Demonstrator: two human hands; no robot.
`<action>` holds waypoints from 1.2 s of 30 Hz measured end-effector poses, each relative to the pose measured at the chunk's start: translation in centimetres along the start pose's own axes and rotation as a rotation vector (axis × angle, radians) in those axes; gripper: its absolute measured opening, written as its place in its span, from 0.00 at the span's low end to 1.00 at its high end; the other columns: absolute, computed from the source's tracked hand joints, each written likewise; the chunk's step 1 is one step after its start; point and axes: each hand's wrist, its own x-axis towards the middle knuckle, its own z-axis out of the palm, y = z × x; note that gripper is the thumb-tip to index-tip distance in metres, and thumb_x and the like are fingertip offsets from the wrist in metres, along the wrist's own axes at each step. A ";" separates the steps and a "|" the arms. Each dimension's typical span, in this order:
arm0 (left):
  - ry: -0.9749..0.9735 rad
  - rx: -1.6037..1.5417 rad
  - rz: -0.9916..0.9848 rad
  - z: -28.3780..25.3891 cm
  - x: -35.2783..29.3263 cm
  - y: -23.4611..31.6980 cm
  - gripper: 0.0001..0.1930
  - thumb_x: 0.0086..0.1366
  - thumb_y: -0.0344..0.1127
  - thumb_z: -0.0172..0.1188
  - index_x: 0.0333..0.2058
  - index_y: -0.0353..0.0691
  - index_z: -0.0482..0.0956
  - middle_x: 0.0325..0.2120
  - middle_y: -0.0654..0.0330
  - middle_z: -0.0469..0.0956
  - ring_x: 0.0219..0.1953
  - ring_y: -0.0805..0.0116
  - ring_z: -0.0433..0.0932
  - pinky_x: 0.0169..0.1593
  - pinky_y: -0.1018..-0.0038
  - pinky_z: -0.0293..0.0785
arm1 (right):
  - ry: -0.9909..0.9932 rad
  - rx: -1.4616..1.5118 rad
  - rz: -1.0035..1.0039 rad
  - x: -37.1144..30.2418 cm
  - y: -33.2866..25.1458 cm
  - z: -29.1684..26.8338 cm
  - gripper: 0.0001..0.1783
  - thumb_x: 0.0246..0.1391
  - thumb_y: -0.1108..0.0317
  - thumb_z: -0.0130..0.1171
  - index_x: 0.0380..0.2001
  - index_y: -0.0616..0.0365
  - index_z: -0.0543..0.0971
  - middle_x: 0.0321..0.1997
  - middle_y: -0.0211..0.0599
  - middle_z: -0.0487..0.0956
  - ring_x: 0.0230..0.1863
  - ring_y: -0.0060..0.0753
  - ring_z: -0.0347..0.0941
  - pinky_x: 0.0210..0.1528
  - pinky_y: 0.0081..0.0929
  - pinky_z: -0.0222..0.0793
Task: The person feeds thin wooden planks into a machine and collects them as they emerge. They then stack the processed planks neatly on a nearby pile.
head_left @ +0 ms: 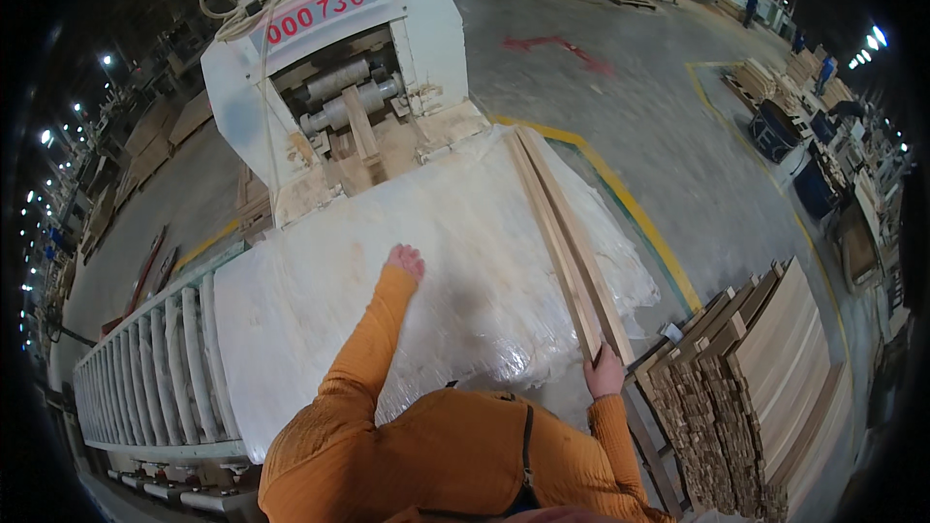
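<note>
Dim grey factory floor (678, 165) framed a white plastic-wrapped table (455, 223), two long pale wooden strips (550, 237) along its right side, right hand (604, 374) gripping near ends (one or both, hard to tell), left hand (407, 261) with fingers half-curled, apparently empty! Strip-handling looked under way, the next move wanting a steady grip; inside the white metal machine (436, 48), another pale strip's far end was hidden.

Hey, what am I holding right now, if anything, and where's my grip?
Your right hand has its grip at the near end of the long wooden strips; whether on one or both is unclear. Your left hand shows nothing held.
</note>
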 end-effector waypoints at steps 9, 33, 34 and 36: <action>0.212 0.375 0.325 7.3 6.7 14.5 0.26 0.63 0.60 0.50 0.48 0.44 0.68 0.33 0.59 0.73 0.21 0.62 0.69 0.20 0.64 0.64 | 0.084 0.038 0.023 0.0 0.1 -0.2 0.29 0.42 0.64 0.65 0.51 0.56 0.70 0.43 0.48 0.75 0.46 0.55 0.71 0.48 0.46 0.69; 0.120 0.682 0.473 11.3 -2.1 6.6 0.44 0.59 0.61 0.58 0.62 0.33 0.53 0.54 0.45 0.66 0.49 0.46 0.71 0.35 0.50 0.76 | 0.494 0.381 -0.131 -2.3 -3.2 -4.2 0.16 0.47 0.67 0.60 0.42 0.56 0.75 0.43 0.40 0.76 0.48 0.48 0.69 0.50 0.42 0.64; 0.180 0.720 0.410 11.1 -2.6 6.2 0.45 0.59 0.61 0.57 0.61 0.33 0.54 0.53 0.45 0.66 0.49 0.46 0.71 0.34 0.51 0.77 | 0.494 0.408 -0.144 -2.5 -3.2 -4.0 0.16 0.47 0.67 0.60 0.42 0.56 0.76 0.42 0.40 0.77 0.48 0.48 0.69 0.50 0.42 0.64; 0.163 0.721 0.458 11.0 -3.4 5.5 0.45 0.58 0.61 0.58 0.61 0.33 0.54 0.54 0.45 0.65 0.49 0.46 0.70 0.32 0.52 0.77 | 0.481 0.461 -0.168 -3.0 -3.1 -3.5 0.15 0.47 0.68 0.60 0.41 0.56 0.76 0.41 0.40 0.77 0.46 0.47 0.70 0.50 0.41 0.65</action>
